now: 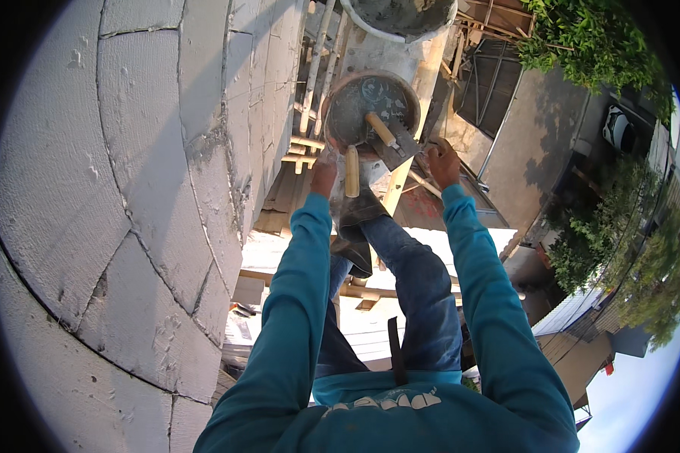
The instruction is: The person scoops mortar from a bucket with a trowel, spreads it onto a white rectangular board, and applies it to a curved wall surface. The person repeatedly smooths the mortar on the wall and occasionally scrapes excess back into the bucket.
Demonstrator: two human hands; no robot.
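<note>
A round bucket with grey residue inside stands ahead of me on a plank platform. Across its near rim lies a trowel with a wooden handle and a flat metal blade. A second wooden handle sticks out over the rim toward me; its tool end cannot be made out. My left hand is at the bucket's near left side, its fingers blurred and partly hidden. My right hand is closed, fingers curled, just right of the trowel blade; what it grips, if anything, is hidden.
A wall of pale blocks rises close on my left. Another large tub with grey material stands beyond the bucket. Bamboo poles run beside the wall. Far below on the right are a paved yard, trees and a parked car.
</note>
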